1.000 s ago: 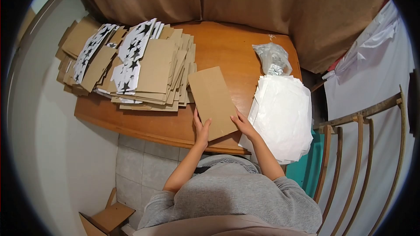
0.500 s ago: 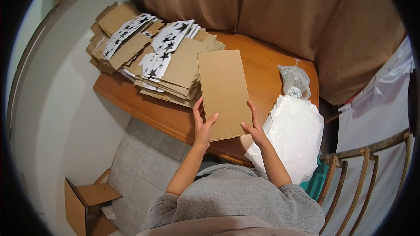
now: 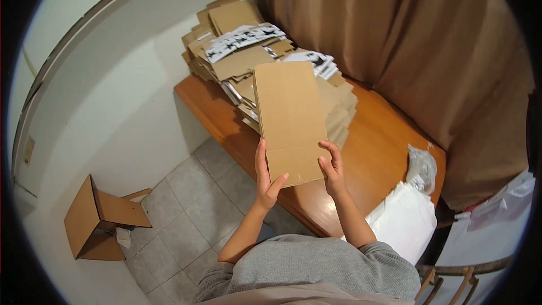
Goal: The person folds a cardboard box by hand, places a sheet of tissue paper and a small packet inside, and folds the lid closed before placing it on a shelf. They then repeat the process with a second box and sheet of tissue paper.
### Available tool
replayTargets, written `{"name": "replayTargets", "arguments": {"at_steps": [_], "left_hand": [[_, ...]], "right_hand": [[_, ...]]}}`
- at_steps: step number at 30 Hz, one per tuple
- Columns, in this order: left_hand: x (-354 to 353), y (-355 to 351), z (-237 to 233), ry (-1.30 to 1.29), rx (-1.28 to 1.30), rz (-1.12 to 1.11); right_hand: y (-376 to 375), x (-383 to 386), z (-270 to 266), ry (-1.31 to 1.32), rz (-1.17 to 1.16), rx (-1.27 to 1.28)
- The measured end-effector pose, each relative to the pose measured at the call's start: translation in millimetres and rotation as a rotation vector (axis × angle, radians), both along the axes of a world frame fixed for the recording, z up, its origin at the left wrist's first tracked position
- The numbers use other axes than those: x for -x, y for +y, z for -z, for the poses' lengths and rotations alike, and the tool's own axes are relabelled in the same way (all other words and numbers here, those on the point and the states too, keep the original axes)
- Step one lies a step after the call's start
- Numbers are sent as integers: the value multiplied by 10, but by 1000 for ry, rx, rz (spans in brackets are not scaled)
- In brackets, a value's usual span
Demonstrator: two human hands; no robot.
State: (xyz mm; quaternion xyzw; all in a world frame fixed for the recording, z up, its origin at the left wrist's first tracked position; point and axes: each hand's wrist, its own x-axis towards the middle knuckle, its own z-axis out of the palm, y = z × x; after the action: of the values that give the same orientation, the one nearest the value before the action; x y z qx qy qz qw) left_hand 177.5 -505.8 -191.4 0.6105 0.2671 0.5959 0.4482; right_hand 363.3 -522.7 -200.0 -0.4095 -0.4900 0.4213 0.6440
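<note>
A flat brown cardboard piece (image 3: 291, 124) is held up in front of the body, its long side pointing away. My left hand (image 3: 266, 178) grips its left edge near the bottom, thumb on the face. On the lower right edge is my right hand (image 3: 332, 169), its fingers curled at the side. Behind the held piece lies a large pile of flattened cardboard (image 3: 243, 62) on the wooden table (image 3: 367, 164), some pieces white with black stars.
White plastic sheets (image 3: 403, 220) and a clear plastic bag (image 3: 422, 170) lie at the table's right end. An open cardboard box (image 3: 121, 210) stands on the tiled floor at left. A brown curtain (image 3: 395, 39) hangs behind the table; wooden rails show at lower right.
The view has turned left, so the table, pile and sheets appear farther right and the floor box shows more fully. Both hands still hold the cardboard piece.
</note>
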Motion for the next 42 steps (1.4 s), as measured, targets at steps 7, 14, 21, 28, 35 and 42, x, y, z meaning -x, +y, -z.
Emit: {"name": "replayTargets", "arguments": {"at_steps": [7, 14, 21, 28, 35, 42], "left_hand": [[834, 702, -272, 4, -71, -56], [1653, 1469, -814, 102, -301, -136], [1999, 2302, -1421, 326, -601, -232], [1975, 3106, -2190, 496, -907, -500], [2049, 3812, -2805, 452, -1124, -565], [1972, 4207, -3517, 427, -1312, -600]], "right_hand": [[857, 882, -304, 93, -63, -106], [1689, 1710, -676, 88, -117, -266], [2642, 2023, -1077, 143, 40, -413], [3628, 2204, -1805, 397, -27, -705], [4495, 2329, -2424, 426, -31, -887], [4870, 2379, -3213, 468, 47, -1091]]}}
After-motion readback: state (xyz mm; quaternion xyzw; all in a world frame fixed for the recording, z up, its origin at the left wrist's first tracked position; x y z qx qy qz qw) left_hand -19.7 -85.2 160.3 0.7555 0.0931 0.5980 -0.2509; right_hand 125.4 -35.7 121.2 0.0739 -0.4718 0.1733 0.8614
